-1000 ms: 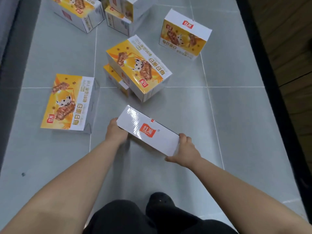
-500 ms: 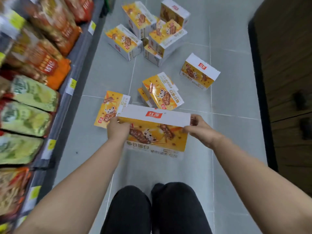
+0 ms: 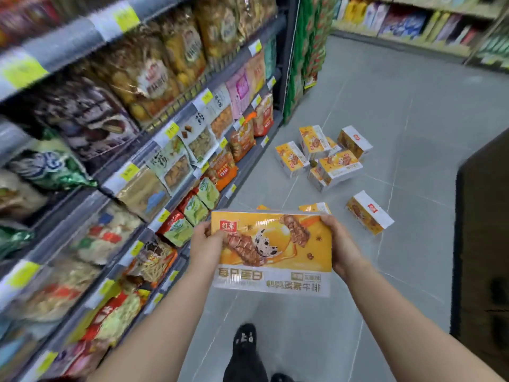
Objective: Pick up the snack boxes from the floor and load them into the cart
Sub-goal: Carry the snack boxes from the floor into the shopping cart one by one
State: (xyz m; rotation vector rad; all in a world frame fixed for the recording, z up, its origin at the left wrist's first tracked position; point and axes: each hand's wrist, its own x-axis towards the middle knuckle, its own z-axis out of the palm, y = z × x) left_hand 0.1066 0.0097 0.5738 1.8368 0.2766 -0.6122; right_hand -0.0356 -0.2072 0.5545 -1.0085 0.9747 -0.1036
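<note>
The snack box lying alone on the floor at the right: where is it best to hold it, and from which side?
Probably by its two short ends, coming down from above. The lone box stands on a long side, narrow white face up, and the floor beside both ends is bare.

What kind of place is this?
Most likely a supermarket aisle: shelves packed with snack bags line the left side, yellow price tags run along their edges, and far shelves hold more goods.
</note>
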